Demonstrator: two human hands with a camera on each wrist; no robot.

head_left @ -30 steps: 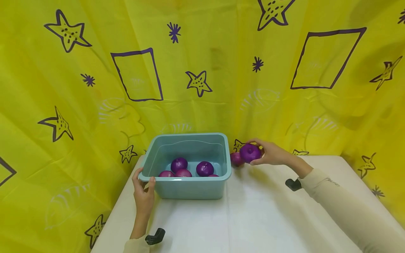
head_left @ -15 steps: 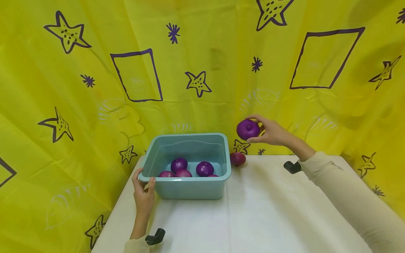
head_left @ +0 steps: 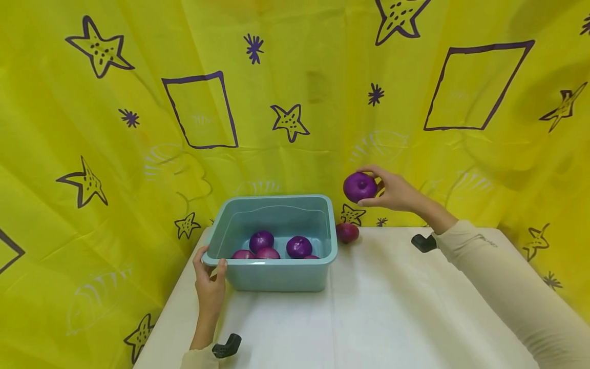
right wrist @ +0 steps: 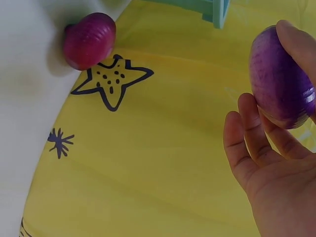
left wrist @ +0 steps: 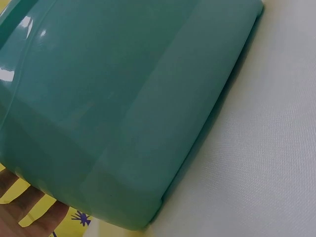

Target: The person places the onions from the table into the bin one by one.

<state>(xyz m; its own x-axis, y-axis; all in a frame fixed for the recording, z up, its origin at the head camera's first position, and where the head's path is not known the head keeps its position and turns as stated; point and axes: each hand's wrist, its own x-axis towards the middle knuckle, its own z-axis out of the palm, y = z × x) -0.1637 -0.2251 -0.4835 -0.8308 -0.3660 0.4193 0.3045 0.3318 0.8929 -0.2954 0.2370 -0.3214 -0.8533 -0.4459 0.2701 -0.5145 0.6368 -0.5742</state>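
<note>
My right hand (head_left: 394,192) holds a shiny purple onion (head_left: 359,187) up above the back of the table, right of the tub. In the right wrist view the thumb lies over the top of this onion (right wrist: 276,79), with fingers beneath it. A teal plastic tub (head_left: 276,277) stands on the table, and my left hand (head_left: 210,292) grips its front left corner at the rim. Inside lie several purple and pinkish onions, partly hidden by the front wall. Fingers (left wrist: 47,217) show beyond the tub's wall in the left wrist view.
A reddish-purple onion (head_left: 347,233) lies on the white table (head_left: 392,307) beside the tub's right wall, close to the back edge. A yellow curtain (head_left: 322,164) printed with stars and squares hangs right behind the table and along both sides.
My right hand has raised the purple onion from near the tabletop and drawn it slightly left, uncovering the onion on the table. It barely moves over the last half second. My left hand keeps still.
</note>
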